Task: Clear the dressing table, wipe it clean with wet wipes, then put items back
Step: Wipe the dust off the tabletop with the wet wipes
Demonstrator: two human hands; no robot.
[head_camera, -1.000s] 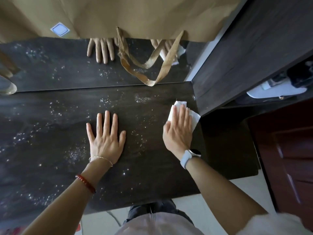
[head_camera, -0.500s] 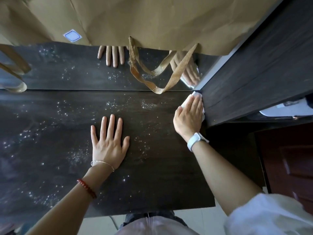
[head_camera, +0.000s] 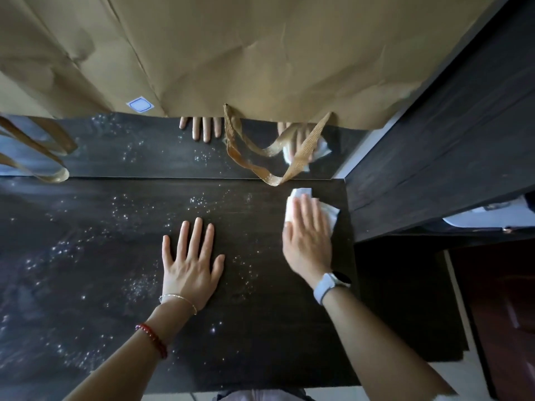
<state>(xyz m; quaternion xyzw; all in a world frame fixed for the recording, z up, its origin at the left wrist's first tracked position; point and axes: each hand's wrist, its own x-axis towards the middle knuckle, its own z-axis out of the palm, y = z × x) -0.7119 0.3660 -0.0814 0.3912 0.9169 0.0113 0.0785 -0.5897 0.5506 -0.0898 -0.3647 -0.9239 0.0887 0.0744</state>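
The dark wood dressing table top [head_camera: 260, 337] fills the view and is speckled with small shiny droplets. My left hand [head_camera: 189, 264] lies flat on it, palm down, fingers spread, near the middle. My right hand [head_camera: 307, 241] presses a white wet wipe [head_camera: 330, 212] flat against the table near its back right corner, fingers straight. Most of the wipe is hidden under the hand. A mirror [head_camera: 144, 146] along the back reflects both hands.
Brown paper bags [head_camera: 260, 59] hang over the mirror, with a ribbon handle [head_camera: 254, 166] drooping to the table's back edge and more handles [head_camera: 43, 157] at the left. A dark cabinet side [head_camera: 434, 157] rises at the right, and a dark red door [head_camera: 503, 314] beyond.
My right hand slid the wipe into the back right corner against the cabinet, then drew it back left and toward me. My left hand stayed flat in place.
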